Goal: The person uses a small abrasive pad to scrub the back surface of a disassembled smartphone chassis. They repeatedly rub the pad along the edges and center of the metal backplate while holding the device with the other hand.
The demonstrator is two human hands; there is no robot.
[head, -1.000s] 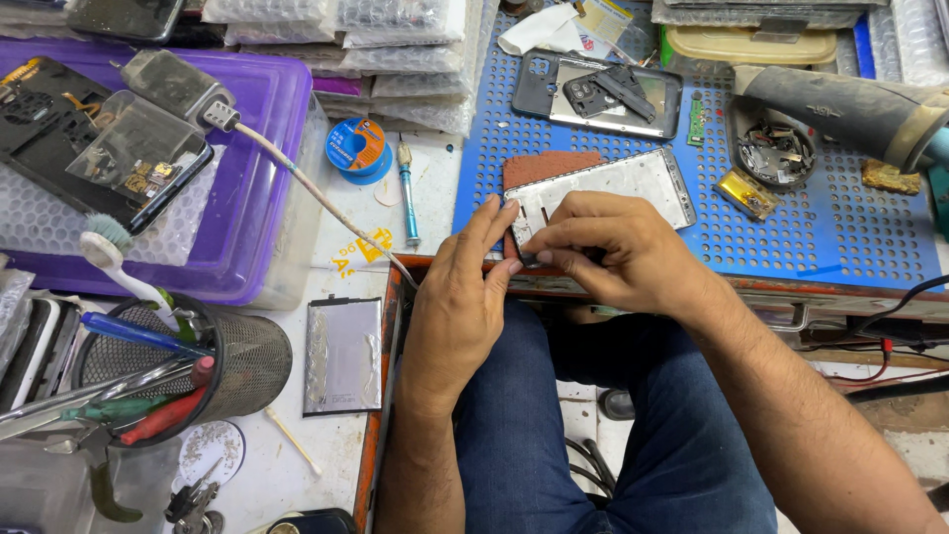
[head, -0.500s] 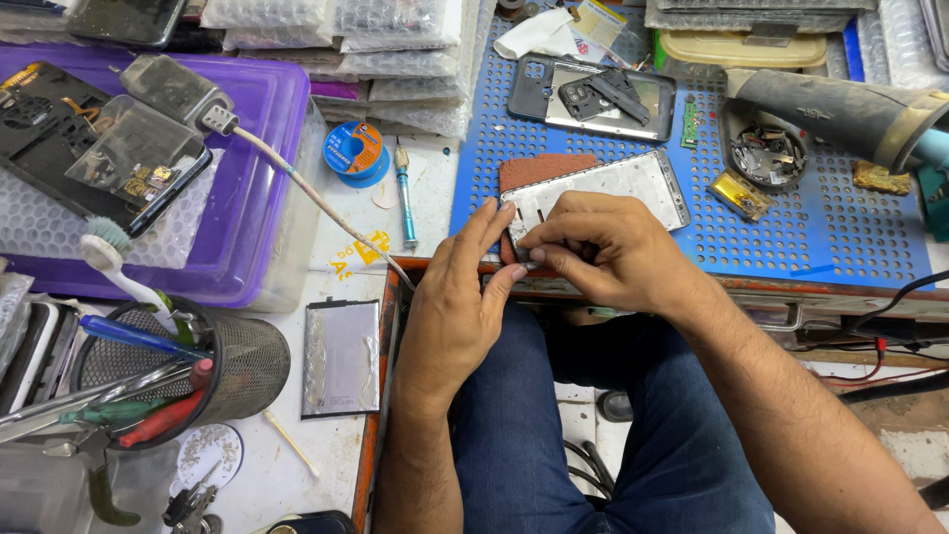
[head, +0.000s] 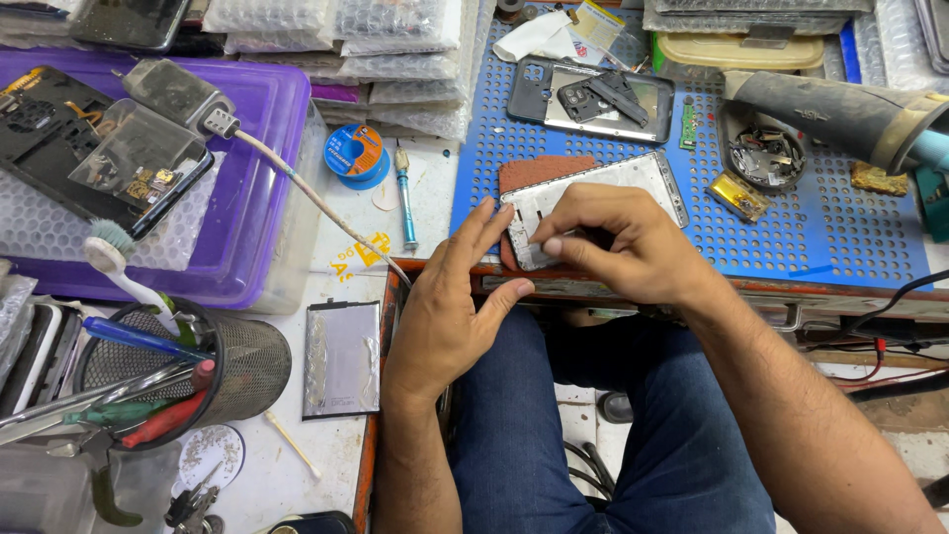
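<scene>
A silver phone frame [head: 613,188] lies tilted on the blue perforated mat [head: 791,227], over a reddish pad [head: 539,170]. My left hand [head: 450,307] steadies its near left corner, fingers spread along the edge. My right hand [head: 618,242] rests on the frame's near end with thumb and forefinger pinched together on its lower part; what they pinch is too small to see. Both forearms reach up over my blue-trousered lap.
A second dark phone frame [head: 591,97], a heat gun [head: 840,109] and a small dish of parts [head: 761,153] sit on the mat. To the left are a purple tray [head: 247,198], solder spool [head: 354,153], screwdriver [head: 405,193], flat battery [head: 341,356] and mesh tool cup [head: 237,371].
My left hand's fingers have spread and slid down along the frame's left corner. My right hand's pinch has shifted slightly to the right on the frame.
</scene>
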